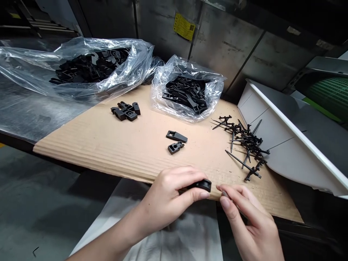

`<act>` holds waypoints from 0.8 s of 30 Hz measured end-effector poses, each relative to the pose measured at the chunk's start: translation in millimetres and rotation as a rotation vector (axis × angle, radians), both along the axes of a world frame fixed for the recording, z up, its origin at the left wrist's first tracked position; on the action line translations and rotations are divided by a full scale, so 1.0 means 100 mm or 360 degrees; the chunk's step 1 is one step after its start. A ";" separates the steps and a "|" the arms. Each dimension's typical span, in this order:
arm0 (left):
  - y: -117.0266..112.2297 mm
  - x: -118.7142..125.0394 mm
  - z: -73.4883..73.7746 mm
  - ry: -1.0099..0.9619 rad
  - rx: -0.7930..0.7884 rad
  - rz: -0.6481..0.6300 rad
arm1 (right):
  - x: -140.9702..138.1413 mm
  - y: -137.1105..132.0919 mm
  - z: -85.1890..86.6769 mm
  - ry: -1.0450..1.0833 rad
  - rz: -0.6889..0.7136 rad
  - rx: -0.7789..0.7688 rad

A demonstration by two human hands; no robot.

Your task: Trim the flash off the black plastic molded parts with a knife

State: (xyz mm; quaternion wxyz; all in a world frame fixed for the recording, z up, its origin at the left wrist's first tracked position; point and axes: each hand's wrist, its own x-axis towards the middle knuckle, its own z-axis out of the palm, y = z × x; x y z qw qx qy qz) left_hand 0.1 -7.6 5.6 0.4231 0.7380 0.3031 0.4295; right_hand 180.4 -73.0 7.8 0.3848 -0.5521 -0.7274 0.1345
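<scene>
My left hand [176, 192] is closed around a black plastic part [203, 185], pinched between thumb and fingers at the front edge of the cardboard. Just to its right, my right hand [247, 214] has its thumb and forefinger pressed together; a small greyish bit shows between them, too small to name. Beyond the hands lie a long flat black clip-like piece [176, 136] and a shorter black block with a hole [175, 147]. Several black blocks [126, 110] sit in a pile farther left.
A clear bag [187, 90] of black parts stands at the back, and a larger bag [95, 65] lies left of it. Thin black branched sprues [247, 141] are heaped at right beside a white bin [293, 145]. Cardboard [103, 145] covers the metal table [35, 112].
</scene>
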 end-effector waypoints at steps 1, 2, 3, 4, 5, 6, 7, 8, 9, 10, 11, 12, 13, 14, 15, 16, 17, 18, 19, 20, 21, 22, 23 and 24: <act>0.00 0.00 0.00 -0.0004 0.0016 0.0014 | -0.01 0.00 -0.03 -0.0064 -0.0023 0.0063; -0.01 0.01 -0.01 -0.0006 0.0026 0.0023 | -0.03 0.01 -0.05 -0.0107 -0.0028 0.0094; -0.01 0.01 -0.01 -0.0009 0.0031 0.0022 | -0.05 0.01 -0.07 -0.0132 -0.0024 0.0110; -0.01 0.01 -0.01 -0.0016 0.0030 0.0015 | -0.07 0.02 -0.08 -0.0145 -0.0019 0.0116; -0.02 0.01 -0.01 -0.0024 0.0022 0.0004 | -0.08 0.02 -0.08 -0.0148 -0.0011 0.0122; -0.02 0.01 0.00 -0.0035 0.0016 -0.0006 | -0.10 0.03 -0.08 -0.0143 0.0003 0.0119; -0.02 0.01 0.00 -0.0041 0.0013 -0.0013 | -0.11 0.03 -0.07 -0.0137 0.0016 0.0109; -0.01 0.01 0.00 -0.0044 0.0023 -0.0018 | -0.12 0.03 -0.06 -0.0132 0.0028 0.0091; -0.01 0.01 0.00 -0.0043 0.0045 -0.0022 | -0.12 0.04 -0.05 -0.0129 0.0040 0.0072; -0.01 0.01 0.00 -0.0037 0.0072 -0.0026 | -0.12 0.04 -0.04 -0.0131 0.0053 0.0055; 0.00 0.01 -0.01 -0.0026 0.0096 -0.0032 | -0.12 0.04 -0.04 -0.0137 0.0060 0.0044; 0.00 0.01 -0.01 -0.0012 0.0113 -0.0037 | -0.12 0.05 -0.03 -0.0142 0.0057 0.0035; 0.00 0.01 -0.02 0.0000 0.0118 -0.0040 | -0.12 0.05 -0.03 -0.0141 0.0046 0.0030; 0.01 0.01 -0.02 0.0007 0.0115 -0.0043 | -0.12 0.05 -0.03 -0.0138 0.0034 0.0029; 0.01 0.01 -0.02 0.0013 0.0103 -0.0051 | -0.12 0.05 -0.03 -0.0130 0.0018 0.0029; 0.01 0.01 -0.01 0.0018 0.0087 -0.0065 | -0.12 0.05 -0.04 -0.0117 0.0003 0.0027; 0.01 0.01 -0.01 0.0022 0.0070 -0.0083 | -0.12 0.05 -0.05 -0.0105 -0.0005 0.0027; 0.02 0.01 0.00 0.0028 0.0051 -0.0105 | -0.13 0.05 -0.06 -0.0092 -0.0012 0.0036; 0.02 0.01 0.00 0.0040 0.0028 -0.0128 | -0.13 0.04 -0.07 -0.0083 -0.0023 0.0065; 0.02 0.00 0.01 0.0052 0.0004 -0.0147 | -0.14 0.04 -0.09 -0.0076 -0.0040 0.0110; 0.02 0.00 0.01 0.0064 -0.0021 -0.0161 | -0.14 0.03 -0.11 -0.0074 -0.0061 0.0167; 0.02 -0.01 0.02 0.0073 -0.0046 -0.0172 | -0.15 0.02 -0.13 -0.0076 -0.0084 0.0226; 0.01 -0.01 0.02 0.0076 -0.0070 -0.0178 | -0.16 0.02 -0.15 -0.0077 -0.0108 0.0283; 0.01 -0.02 0.02 0.0073 -0.0095 -0.0180 | -0.16 0.02 -0.17 -0.0075 -0.0132 0.0330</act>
